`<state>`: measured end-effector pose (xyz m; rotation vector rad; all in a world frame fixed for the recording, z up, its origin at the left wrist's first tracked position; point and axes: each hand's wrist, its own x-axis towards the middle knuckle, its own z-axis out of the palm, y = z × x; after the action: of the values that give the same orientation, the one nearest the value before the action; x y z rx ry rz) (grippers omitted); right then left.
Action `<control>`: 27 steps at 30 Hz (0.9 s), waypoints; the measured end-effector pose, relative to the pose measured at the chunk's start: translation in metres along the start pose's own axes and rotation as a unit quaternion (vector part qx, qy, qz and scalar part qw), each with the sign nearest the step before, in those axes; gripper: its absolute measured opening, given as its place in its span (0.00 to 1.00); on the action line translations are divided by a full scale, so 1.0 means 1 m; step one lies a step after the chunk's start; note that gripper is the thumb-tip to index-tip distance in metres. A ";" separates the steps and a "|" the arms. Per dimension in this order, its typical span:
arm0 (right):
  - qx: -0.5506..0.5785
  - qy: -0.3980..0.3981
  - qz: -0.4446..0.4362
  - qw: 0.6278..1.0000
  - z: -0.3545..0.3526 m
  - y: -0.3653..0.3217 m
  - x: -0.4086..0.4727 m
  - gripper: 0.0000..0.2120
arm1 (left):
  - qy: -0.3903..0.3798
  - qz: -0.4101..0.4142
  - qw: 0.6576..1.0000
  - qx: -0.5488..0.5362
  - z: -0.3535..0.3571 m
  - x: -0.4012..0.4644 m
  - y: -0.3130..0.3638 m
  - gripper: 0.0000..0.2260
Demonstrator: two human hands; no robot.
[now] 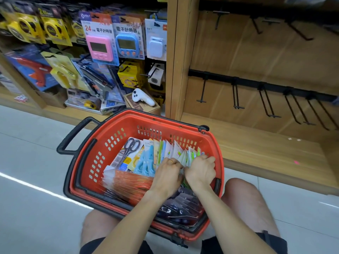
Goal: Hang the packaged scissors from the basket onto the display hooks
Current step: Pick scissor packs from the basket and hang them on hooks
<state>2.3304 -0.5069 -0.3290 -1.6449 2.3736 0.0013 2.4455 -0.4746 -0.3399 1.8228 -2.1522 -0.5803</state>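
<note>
A shop — packaged timers point(113, 37) hung on display hooks point(266, 99).

Bright, even light — edges warped, slightly soft.

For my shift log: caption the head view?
Both hands sorting packaged scissors in red basket; hooks empty.

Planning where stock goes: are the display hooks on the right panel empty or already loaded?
Empty. The black display hooks jut bare from the wooden panel; the packaged scissors lie in the red basket.
</note>
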 end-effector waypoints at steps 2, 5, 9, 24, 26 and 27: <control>-0.036 0.014 -0.009 0.999 0.004 -0.004 0.002 0.35 | 0.007 0.001 1.000 -0.002 0.003 -0.002 -0.004 0.13; -0.027 0.024 -0.007 0.999 0.009 -0.008 0.008 0.33 | 0.015 0.011 1.000 -0.002 0.005 -0.007 -0.007 0.15; 0.055 0.023 0.027 0.998 0.010 -0.005 0.021 0.29 | 0.021 0.018 1.000 -0.006 0.003 -0.012 -0.006 0.18; 0.007 -0.043 0.013 0.999 0.007 -0.010 0.039 0.31 | 0.020 0.026 0.999 -0.015 0.007 -0.004 -0.017 0.14; 0.000 -0.029 0.008 1.000 0.010 -0.008 0.035 0.31 | 0.020 0.039 0.999 -0.008 0.008 -0.001 -0.017 0.14; -0.009 -0.015 0.006 1.000 0.013 -0.006 0.032 0.33 | 0.020 0.046 0.999 -0.005 0.009 0.000 -0.018 0.14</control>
<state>2.3278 -0.5369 -0.3470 -1.6267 2.3679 0.0497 2.4577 -0.4757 -0.3563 1.7055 -2.1892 -0.5283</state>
